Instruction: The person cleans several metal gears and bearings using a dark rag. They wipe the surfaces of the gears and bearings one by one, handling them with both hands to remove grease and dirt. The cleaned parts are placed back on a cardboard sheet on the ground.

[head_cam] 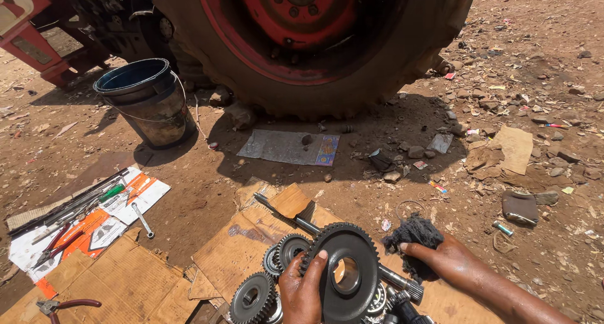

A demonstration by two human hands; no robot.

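My left hand (pixel 301 291) holds a large dark toothed gear (pixel 343 270) upright by its left rim, thumb on its face. My right hand (pixel 448 261) grips a black greasy rag (pixel 412 234) just to the right of that gear. Under the gear a splined steel shaft (pixel 395 279) lies across brown cardboard (pixel 239 242). Smaller gears sit beside it: one (pixel 253 297) at the lower left and a pair (pixel 286 251) behind my left hand.
A huge tractor tyre with a red rim (pixel 314 41) stands ahead on the dirt. A dark bucket (pixel 148 97) sits at its left. Wrenches and pliers (pixel 75 214) lie on printed sheets at left, red-handled pliers (pixel 66 306) at bottom left. Stones and litter cover the right.
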